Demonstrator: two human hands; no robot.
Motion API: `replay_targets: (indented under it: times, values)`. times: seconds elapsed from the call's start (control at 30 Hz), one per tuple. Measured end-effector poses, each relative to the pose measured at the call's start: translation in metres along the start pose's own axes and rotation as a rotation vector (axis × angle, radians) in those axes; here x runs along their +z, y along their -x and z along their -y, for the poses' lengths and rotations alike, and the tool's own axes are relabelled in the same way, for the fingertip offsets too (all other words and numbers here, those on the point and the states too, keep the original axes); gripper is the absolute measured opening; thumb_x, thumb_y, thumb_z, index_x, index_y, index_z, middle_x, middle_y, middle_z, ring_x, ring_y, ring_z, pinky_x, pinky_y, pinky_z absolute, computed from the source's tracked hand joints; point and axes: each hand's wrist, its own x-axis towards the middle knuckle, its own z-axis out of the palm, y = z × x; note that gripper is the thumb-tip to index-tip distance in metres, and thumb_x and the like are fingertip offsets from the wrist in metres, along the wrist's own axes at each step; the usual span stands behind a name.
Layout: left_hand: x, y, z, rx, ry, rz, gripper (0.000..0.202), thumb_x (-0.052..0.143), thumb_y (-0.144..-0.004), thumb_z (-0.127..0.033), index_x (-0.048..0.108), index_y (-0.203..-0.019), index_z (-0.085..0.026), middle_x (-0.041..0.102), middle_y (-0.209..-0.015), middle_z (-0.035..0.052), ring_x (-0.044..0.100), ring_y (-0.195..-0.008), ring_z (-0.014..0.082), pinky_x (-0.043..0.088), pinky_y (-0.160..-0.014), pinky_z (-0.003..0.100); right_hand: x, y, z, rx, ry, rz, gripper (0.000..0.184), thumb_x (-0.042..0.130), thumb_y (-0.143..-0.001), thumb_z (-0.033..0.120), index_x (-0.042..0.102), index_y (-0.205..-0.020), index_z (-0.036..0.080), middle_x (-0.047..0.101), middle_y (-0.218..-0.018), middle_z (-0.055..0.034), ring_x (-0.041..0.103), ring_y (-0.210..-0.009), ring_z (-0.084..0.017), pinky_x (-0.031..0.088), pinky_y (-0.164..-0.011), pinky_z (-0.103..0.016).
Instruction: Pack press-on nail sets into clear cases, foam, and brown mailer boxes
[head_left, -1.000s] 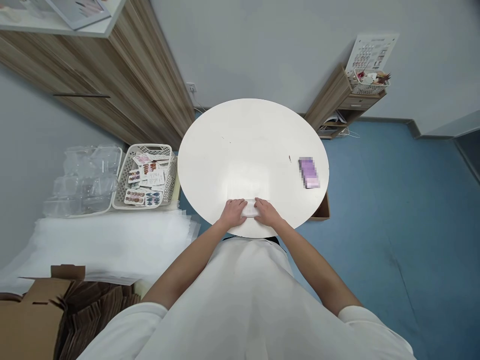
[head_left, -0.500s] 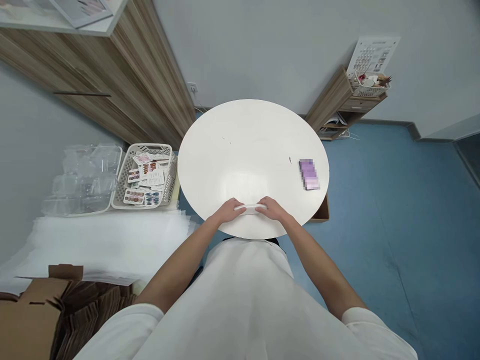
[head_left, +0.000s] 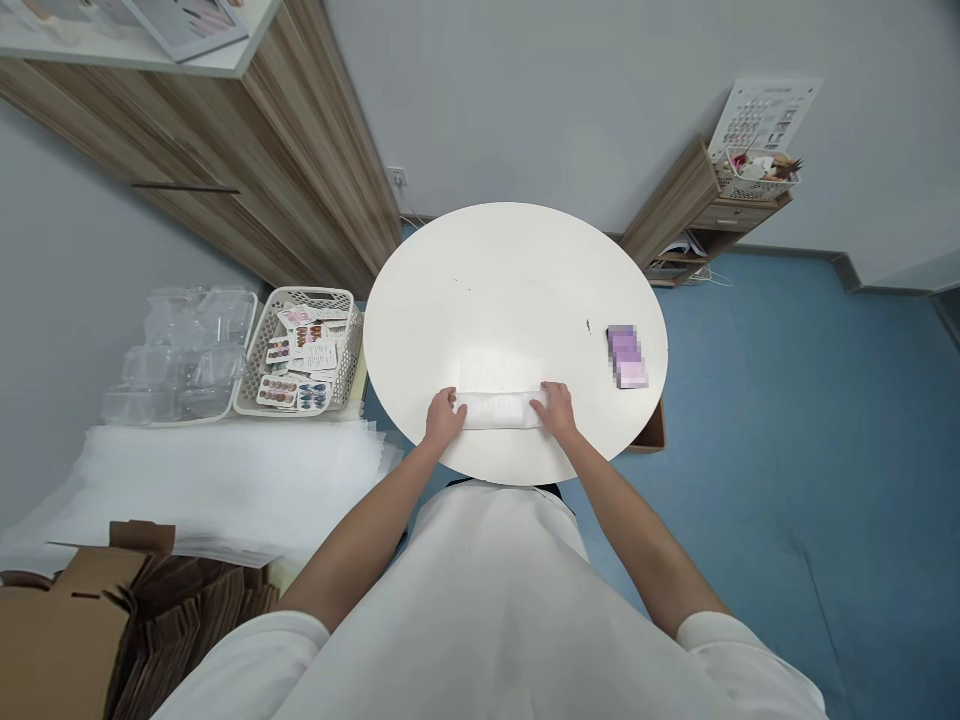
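Left hand point(head_left: 445, 419), as I see it from my remote seat, is half closed, its fingers curled and its thumb over the left end of a long, narrow, white bundle of soft-looking material point(head_left: 501, 411); I read that as a light hold on the end, though the undersides of the fingers are hidden from me. White bundle lies flat near the close edge of an oval, glossy white tabletop point(head_left: 510, 270), stretched crosswise between the two hands; just beyond it I make out a paler patch, and I cannot tell whether that is a thin sheet or only glare. Right hand point(head_left: 558, 410) mirrors the left, half closed, thumb laid on the bundle's right end and fingers bent at its far corner; its grip looks equally light to me. Farther right, well apart from both hands, a purple and pink oblong item, blurred into blocks point(head_left: 627, 356), lies on the tabletop near its right edge; I see neither hand touching it.

I judge the step in hand to be rolling or folding the white bundle, with both ends being squared and steadied; to my mind the next move calls for even pressure from both thumbs, the ends level, and the layers snug, lest one side slip or skew.
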Motion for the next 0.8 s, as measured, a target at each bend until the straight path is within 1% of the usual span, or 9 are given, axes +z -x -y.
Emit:
replay_targets:
  times: [0.07,0.1,0.2,0.27,0.4,0.47,0.57,0.63,0.8]
  values:
    - [0.004,0.012,-0.006,0.177,-0.091,-0.091,0.045,0.050,-0.073,-0.024,0.044,-0.117,-0.015,0.050,-0.113,0.0120,0.047,-0.104,0.0229,0.038,-0.087,0.036,0.005,0.013,-0.007,0.053,-0.032,-0.094,0.052,0.051,-0.073,0.034,0.039,-0.121,0.017,0.038,-0.124,-0.0127,0.034,-0.118,-0.025,0.032,-0.096,-0.039]
    - [0.006,0.018,-0.009,0.278,-0.140,-0.079,0.044,0.049,-0.075,-0.024,0.044,-0.118,-0.016,0.047,-0.117,0.0118,0.043,-0.109,0.0242,0.036,-0.090,0.038,0.007,0.021,-0.010,0.084,-0.063,-0.117,0.055,0.050,-0.073,0.034,0.036,-0.123,0.016,0.037,-0.125,-0.0133,0.033,-0.119,-0.025,0.031,-0.097,-0.040]
    - [0.014,0.034,-0.018,0.562,-0.271,0.094,0.040,0.047,-0.077,-0.026,0.046,-0.117,-0.021,0.043,-0.124,0.0097,0.036,-0.116,0.0256,0.031,-0.094,0.041,0.015,0.040,-0.013,0.169,-0.194,-0.074,0.063,0.051,-0.072,0.037,0.029,-0.127,0.018,0.038,-0.125,-0.0131,0.038,-0.116,-0.024,0.037,-0.093,-0.037]
    - [0.021,0.041,-0.022,0.671,-0.352,0.190,0.042,0.048,-0.077,-0.026,0.045,-0.119,-0.023,0.039,-0.129,0.0093,0.034,-0.119,0.0263,0.028,-0.095,0.042,0.018,0.043,-0.009,0.235,-0.279,-0.023,0.069,0.054,-0.068,0.038,0.026,-0.128,0.019,0.039,-0.124,-0.0126,0.043,-0.112,-0.023,0.042,-0.087,-0.034]
    - [0.027,0.043,-0.020,0.717,-0.467,0.258,0.050,0.050,-0.075,-0.026,0.039,-0.124,-0.023,0.034,-0.134,0.0109,0.032,-0.121,0.0268,0.027,-0.095,0.042,0.014,0.027,0.003,0.448,-0.453,-0.007,0.080,0.062,-0.060,0.040,0.025,-0.128,0.019,0.043,-0.120,-0.0133,0.052,-0.101,-0.021,0.046,-0.077,-0.030]
    - [0.027,0.042,-0.019,0.716,-0.493,0.274,0.052,0.050,-0.075,-0.027,0.037,-0.125,-0.023,0.032,-0.135,0.0109,0.030,-0.121,0.0270,0.027,-0.095,0.042,0.009,0.017,0.007,0.500,-0.546,0.044,0.072,0.063,-0.059,0.038,0.033,-0.122,0.018,0.049,-0.112,-0.0123,0.055,-0.093,-0.020,0.047,-0.071,-0.029]
    - [0.026,0.041,-0.020,0.720,-0.503,0.295,0.053,0.050,-0.075,-0.028,0.037,-0.126,-0.024,0.031,-0.135,0.0106,0.029,-0.122,0.0274,0.026,-0.095,0.043,0.004,0.012,0.009,0.447,-0.645,0.170,0.046,0.061,-0.060,0.032,0.049,-0.102,0.017,0.057,-0.095,-0.0075,0.057,-0.079,-0.017,0.046,-0.062,-0.027]
    - [0.027,0.042,-0.021,0.741,-0.490,0.319,0.053,0.050,-0.075,-0.028,0.037,-0.126,-0.024,0.031,-0.135,0.0104,0.028,-0.123,0.0273,0.026,-0.096,0.042,0.004,0.015,0.010,0.379,-0.643,0.179,0.033,0.059,-0.061,0.028,0.052,-0.091,0.017,0.057,-0.085,-0.0036,0.055,-0.072,-0.014,0.045,-0.059,-0.025]
    - [0.032,0.049,-0.022,0.766,-0.431,0.371,0.057,0.052,-0.073,-0.029,0.036,-0.127,-0.023,0.029,-0.136,0.0110,0.026,-0.124,0.0274,0.024,-0.097,0.043,0.008,0.030,0.018,0.314,-0.597,0.154,0.025,0.057,-0.062,0.026,0.052,-0.086,0.018,0.051,-0.067,0.0033,0.050,-0.056,-0.009,0.041,-0.051,-0.022]
